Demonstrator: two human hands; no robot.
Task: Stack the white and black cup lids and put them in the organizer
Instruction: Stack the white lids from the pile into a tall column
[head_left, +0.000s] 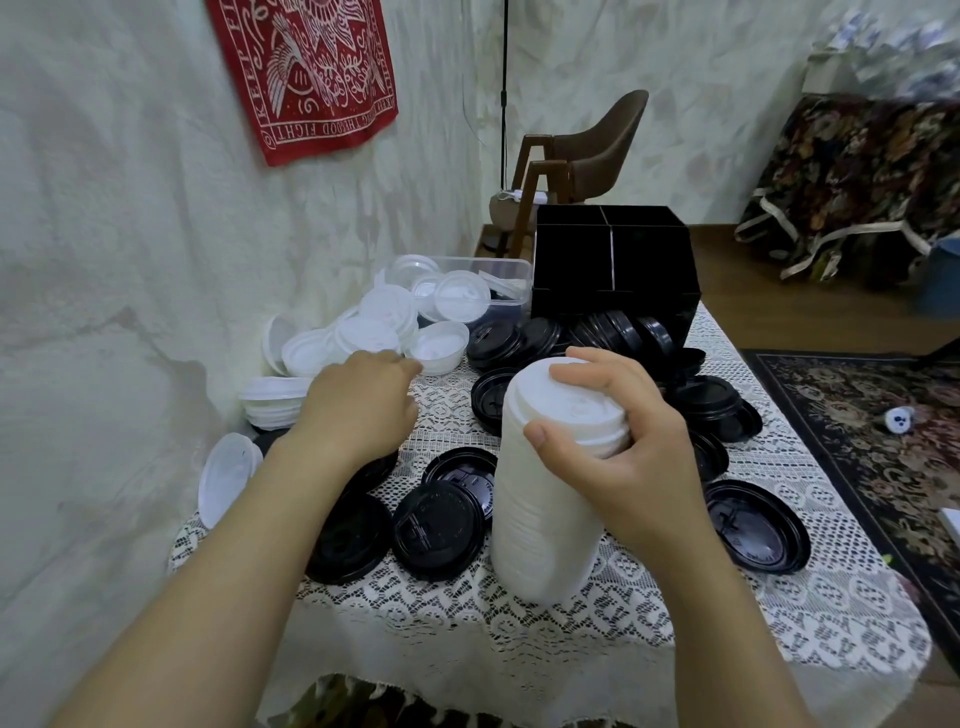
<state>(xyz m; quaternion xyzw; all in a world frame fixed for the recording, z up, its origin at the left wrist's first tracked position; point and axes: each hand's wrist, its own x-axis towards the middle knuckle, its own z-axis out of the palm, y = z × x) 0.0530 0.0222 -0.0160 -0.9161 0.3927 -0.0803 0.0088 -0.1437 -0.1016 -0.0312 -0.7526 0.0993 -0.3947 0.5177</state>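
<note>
Hands: my right (613, 441) grips white stack (545, 519) | left (358, 405) loose by far-left lids (363, 322) | I should seat the next one squarely

This looks like a room in a home rather than a workplace. A small table in the near middle is dressed in a white lace tablecloth (675, 597) with a fringed edge. On the pale, rough-textured wall (104, 208) to the left hangs a red printed cloth (306, 73) with white birds and lettering. Far behind the table stands a chair (597, 156) with a wooden frame and a brown shell seat. The wooden floor (737, 291) on the right carries a dark patterned rug (857, 441), and a floral throw (857, 171) drapes over furniture at the far right.
</note>
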